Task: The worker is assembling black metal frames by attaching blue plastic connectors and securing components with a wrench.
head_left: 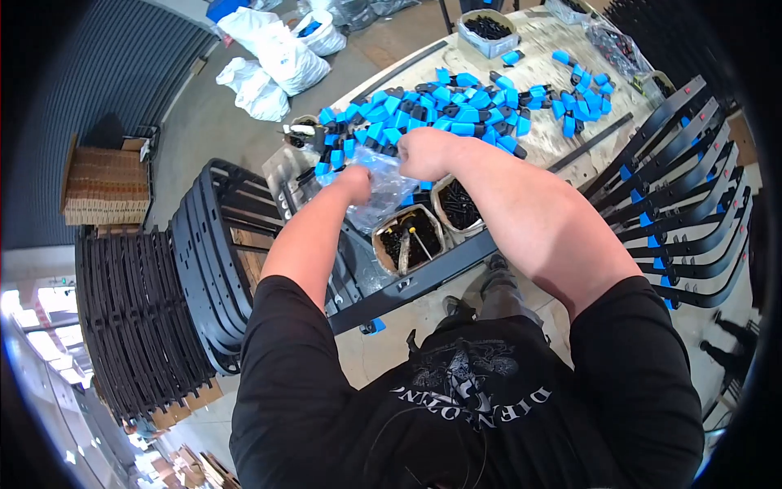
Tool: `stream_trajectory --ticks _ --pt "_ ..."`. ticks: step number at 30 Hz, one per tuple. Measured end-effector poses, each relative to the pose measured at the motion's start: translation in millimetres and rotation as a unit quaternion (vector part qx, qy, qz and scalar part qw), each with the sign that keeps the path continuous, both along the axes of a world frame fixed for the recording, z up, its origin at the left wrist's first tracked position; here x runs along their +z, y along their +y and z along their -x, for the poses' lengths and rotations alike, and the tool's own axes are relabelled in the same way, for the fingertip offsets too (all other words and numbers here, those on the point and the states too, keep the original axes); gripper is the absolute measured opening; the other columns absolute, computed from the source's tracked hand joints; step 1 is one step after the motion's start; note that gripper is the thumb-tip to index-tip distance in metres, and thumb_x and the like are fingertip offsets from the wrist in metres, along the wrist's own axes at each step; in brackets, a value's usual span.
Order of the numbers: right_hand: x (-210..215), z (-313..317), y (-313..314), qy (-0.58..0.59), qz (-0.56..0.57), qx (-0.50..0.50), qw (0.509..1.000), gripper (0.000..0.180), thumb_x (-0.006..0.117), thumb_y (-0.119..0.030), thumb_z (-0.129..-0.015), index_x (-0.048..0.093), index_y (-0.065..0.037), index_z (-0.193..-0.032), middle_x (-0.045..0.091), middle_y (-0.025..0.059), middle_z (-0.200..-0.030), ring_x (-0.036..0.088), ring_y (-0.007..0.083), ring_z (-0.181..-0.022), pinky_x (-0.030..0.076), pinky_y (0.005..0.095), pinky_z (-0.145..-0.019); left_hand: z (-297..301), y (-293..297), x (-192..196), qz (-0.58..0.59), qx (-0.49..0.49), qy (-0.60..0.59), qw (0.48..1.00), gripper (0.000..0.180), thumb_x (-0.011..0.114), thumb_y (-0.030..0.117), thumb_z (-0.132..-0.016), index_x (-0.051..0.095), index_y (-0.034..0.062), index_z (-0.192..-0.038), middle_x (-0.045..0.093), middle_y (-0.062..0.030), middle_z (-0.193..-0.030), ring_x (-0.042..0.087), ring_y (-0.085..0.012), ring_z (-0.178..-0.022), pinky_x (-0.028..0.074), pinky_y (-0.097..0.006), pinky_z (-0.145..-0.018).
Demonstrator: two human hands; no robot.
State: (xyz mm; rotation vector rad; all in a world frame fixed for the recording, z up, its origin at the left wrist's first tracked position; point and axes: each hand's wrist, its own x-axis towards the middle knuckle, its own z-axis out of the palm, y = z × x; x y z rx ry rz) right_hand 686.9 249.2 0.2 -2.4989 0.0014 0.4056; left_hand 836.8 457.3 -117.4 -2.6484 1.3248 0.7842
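Observation:
A see-through plastic bag (381, 192) is spread between my two hands above the near edge of the table. My left hand (356, 184), slightly smeared by motion, is closed on its left side. With fingers curled in, my right hand (425, 155) grips the bag's upper right edge. Just beyond lies a large heap of blue and black plastic pieces (456, 110). Nearer to me, a box of small black parts (423, 259) holds a screwdriver-like tool, and a second box of black parts (461, 204) stands beside it.
Black metal frames (684, 196) with blue pieces lean at the right. Stacked black curved parts (204, 269) stand at the left. A black bar (415, 285) runs along the table's front. White sacks (281, 61) and stacked flat cardboard (106, 183) are on the floor beyond.

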Motion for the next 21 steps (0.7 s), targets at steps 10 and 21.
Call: stream_trajectory --ticks 10,21 --pt "-0.4 -1.1 2.5 0.004 -0.029 0.007 1.000 0.031 0.066 -0.027 -0.081 0.073 -0.002 -0.098 0.073 0.0197 -0.098 0.069 0.0351 -0.097 0.054 0.0443 -0.085 13.3 4.6 -49.5 -0.163 0.001 -0.084 0.983 0.026 0.064 0.015 -0.085 0.075 0.0022 -0.105 0.070 -0.0195 -0.120 0.067 -0.0349 -0.113 0.053 -0.042 -0.098" --pt "0.4 -1.7 0.9 0.041 0.003 0.027 0.999 0.034 0.070 -0.029 -0.081 0.074 -0.004 -0.102 0.074 0.0181 -0.100 0.070 0.0329 -0.096 0.054 0.0422 -0.085 40.7 18.0 74.0 0.041 0.056 0.029 0.997 0.028 0.067 0.020 -0.088 0.067 0.0034 -0.111 0.069 -0.0250 -0.113 0.066 -0.0391 -0.109 0.053 -0.048 -0.090"
